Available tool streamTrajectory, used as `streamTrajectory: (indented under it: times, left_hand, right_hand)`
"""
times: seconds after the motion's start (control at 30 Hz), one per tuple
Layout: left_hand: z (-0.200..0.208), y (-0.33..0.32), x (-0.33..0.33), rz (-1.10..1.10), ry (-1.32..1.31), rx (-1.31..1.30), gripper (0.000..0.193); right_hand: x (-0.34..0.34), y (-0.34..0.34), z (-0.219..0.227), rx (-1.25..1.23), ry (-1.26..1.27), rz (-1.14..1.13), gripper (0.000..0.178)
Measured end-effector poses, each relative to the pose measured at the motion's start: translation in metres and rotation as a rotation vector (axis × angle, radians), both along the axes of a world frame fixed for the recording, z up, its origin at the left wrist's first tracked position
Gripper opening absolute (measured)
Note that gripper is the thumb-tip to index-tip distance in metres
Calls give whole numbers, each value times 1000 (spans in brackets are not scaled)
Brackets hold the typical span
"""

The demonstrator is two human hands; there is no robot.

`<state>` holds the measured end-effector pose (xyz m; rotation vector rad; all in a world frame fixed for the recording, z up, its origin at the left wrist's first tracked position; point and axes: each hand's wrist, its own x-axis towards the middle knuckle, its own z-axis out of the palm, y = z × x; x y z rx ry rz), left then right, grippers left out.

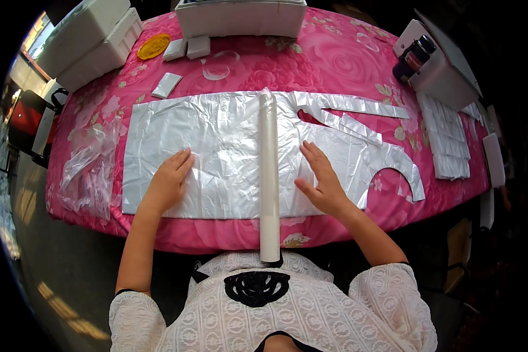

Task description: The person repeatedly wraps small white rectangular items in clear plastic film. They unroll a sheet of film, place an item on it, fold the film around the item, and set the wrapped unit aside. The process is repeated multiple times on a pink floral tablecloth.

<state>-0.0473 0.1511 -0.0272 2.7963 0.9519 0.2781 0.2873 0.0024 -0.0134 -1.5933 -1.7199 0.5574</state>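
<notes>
A thin, shiny whitish plastic apron [223, 176] lies spread sideways in front of me, its neck loop and cut-out straps at the right end. Across its middle rests a long pale tube [269, 176], whose near end juts past the table edge toward my body. My left hand [171, 179] lies on the apron left of the tube, fingers stretched out and holding nothing. On the other side, my right hand [322, 182] touches the apron with its thumb spread from the fingers, also empty. Neither hand is on the tube.
Crumpled clear plastic [91, 170] lies at the left on the pink flowered tablecloth [346, 53]. Small white packets [167, 85] and a yellow dish [154, 46] are farther back. White foam boxes [240, 17] line the far side. A dark bottle [414, 57] and stacked folded plastic [444, 138] stand right.
</notes>
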Motion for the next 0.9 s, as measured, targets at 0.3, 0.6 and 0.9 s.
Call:
streamTrajectory:
  times: [0.3,0.6,0.9]
  left_hand:
    - [0,-15,-12,47,-133,-108,63]
    - [30,-20,-27,246,-578,-60,36]
    - [14,-89,-69,374,-497,-319,33]
  right_hand:
    - [-43,12,-17,65,-346,464,69]
    - [-163,62,3,194,60,839,52]
    - [-145,104,-20,273,-353,732,55]
